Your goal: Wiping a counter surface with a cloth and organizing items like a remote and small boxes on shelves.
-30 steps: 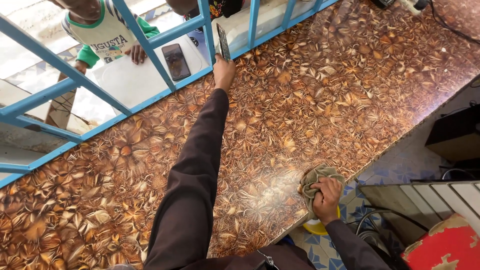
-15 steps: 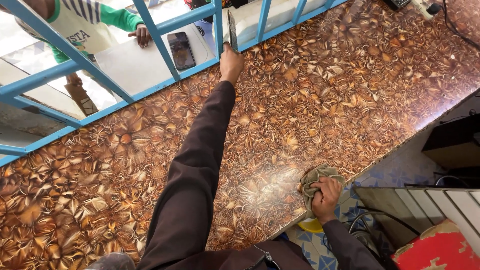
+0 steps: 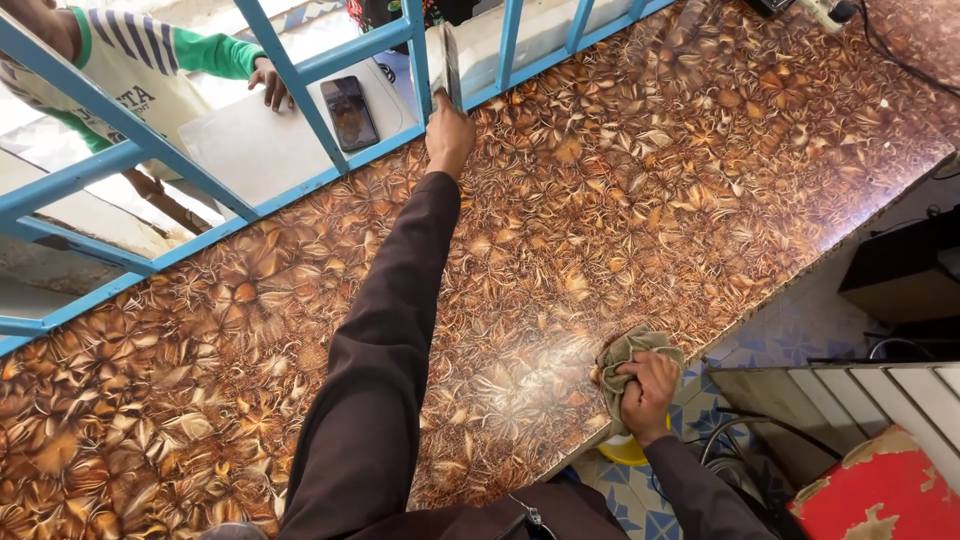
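Note:
My left hand (image 3: 449, 130) stretches far across the brown leaf-patterned counter (image 3: 620, 190) and grips a thin flat dark object (image 3: 449, 65), held upright between the blue window bars (image 3: 418, 50). My right hand (image 3: 648, 385) rests at the counter's near edge, closed on a crumpled grey-green cloth (image 3: 622, 358) that lies on the surface. Both arms wear dark brown sleeves.
Beyond the bars a person in a white and green striped shirt (image 3: 140, 60) rests a hand (image 3: 270, 82) on a white ledge, beside a dark phone (image 3: 349, 112). Black boxes (image 3: 900, 275), cables, a red chipped surface (image 3: 880, 495) and a yellow object (image 3: 628, 452) sit below right.
My left arm has kept reaching toward the bars with the flat object. The view has drifted so the window scene sits further right. My right hand stays on the cloth.

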